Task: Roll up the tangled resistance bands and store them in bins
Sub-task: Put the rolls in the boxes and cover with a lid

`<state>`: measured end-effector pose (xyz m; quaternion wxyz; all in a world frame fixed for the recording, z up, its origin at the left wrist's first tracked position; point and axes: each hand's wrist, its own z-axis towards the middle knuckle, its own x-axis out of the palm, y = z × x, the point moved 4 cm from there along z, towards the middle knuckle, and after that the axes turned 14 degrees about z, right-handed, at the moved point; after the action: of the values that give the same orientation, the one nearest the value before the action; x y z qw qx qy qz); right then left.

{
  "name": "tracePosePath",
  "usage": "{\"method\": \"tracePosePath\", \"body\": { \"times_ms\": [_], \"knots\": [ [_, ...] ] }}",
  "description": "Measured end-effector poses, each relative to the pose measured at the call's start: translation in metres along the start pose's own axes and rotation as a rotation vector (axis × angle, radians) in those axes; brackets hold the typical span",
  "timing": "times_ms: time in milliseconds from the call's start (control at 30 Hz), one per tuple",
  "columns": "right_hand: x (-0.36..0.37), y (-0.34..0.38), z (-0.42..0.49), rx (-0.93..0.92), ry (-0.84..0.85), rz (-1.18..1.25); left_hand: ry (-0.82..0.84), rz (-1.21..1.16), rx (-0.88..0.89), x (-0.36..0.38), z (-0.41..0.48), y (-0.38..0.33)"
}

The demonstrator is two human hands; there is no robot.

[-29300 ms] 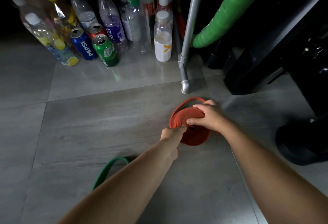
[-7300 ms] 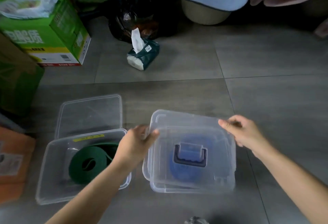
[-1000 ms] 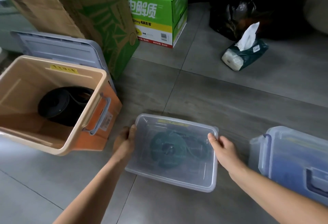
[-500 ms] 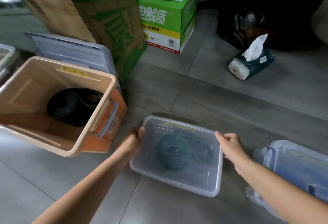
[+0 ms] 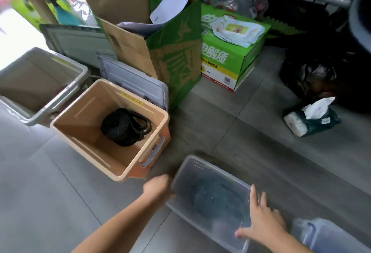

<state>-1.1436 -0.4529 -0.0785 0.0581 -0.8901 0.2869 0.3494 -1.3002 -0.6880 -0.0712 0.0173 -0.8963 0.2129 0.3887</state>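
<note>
1. A person kneels over a clear bin (image 5: 202, 225) on the tiled floor (image 5: 50, 192). A rolled green band (image 5: 212, 198) shows through its shut lid (image 5: 226, 174).
2. The bin's long axis runs from the left hand (image 5: 158, 187) down and right toward the right hand (image 5: 261, 220), so the bin sits between the two.
3. The right hand lies flat on the lid near the right end, fingers straight and spread, gripping nothing.
4. The left hand is at the short left end, touching the rim. Motion blur hides whether its fingers curl round the edge.
5. Up and left of the left hand stands an open orange bin (image 5: 66, 126) with a rolled black band (image 5: 124, 126) inside. A grey lid (image 5: 136, 80) stands just behind it.
6. Judged from this layout, the orange bin is the one left to cover, and the left hand is the nearer. The right hand would have to cross the clear bin to reach it.
7. A blue bin (image 5: 331, 236), lidded, stands just beside the right forearm.
</note>
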Motion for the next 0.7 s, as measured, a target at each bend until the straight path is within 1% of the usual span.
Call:
{"method": "tracePosePath", "body": {
  "times_ms": [33,67,100,167,233,300,333,400,467,567,633,700],
  "knots": [
    [-0.003,0.000,0.001,-0.015,0.034,-0.017,0.029,0.067,-0.010,-0.006,-0.005,-0.003],
    [-0.007,-0.002,0.003,-0.034,0.065,-0.017,0.051,0.114,0.022,-0.014,-0.010,-0.008],
    [-0.015,-0.004,0.005,-0.059,0.095,0.005,0.071,0.152,0.088,-0.024,-0.014,-0.015],
    [-0.037,-0.010,0.008,-0.110,0.171,0.146,0.071,0.187,0.214,-0.051,-0.028,-0.024],
    [-0.069,-0.014,0.007,-0.150,0.192,0.192,-0.027,0.208,0.292,-0.085,-0.043,-0.023],
    [-0.092,-0.012,0.005,-0.204,0.166,0.093,-0.156,0.250,0.379,-0.106,-0.046,-0.019],
    [-0.097,-0.009,0.002,-0.226,0.149,0.018,-0.182,0.283,0.415,-0.107,-0.044,-0.017],
    [-0.089,-0.002,-0.002,-0.275,0.134,-0.116,-0.166,0.382,0.463,-0.089,-0.033,-0.016],
    [-0.059,0.005,-0.005,-0.314,0.195,-0.197,-0.139,0.502,0.557,-0.056,-0.017,-0.021],
    [-0.011,0.015,-0.005,-0.310,0.254,-0.198,-0.134,0.658,0.738,-0.008,0.016,-0.025],
    [0.001,0.014,0.003,-0.258,0.243,-0.187,-0.145,0.658,0.801,0.010,0.032,-0.029],
    [0.005,0.015,0.007,-0.221,0.224,-0.194,-0.130,0.655,0.785,0.018,0.038,-0.029]
  ]
}}
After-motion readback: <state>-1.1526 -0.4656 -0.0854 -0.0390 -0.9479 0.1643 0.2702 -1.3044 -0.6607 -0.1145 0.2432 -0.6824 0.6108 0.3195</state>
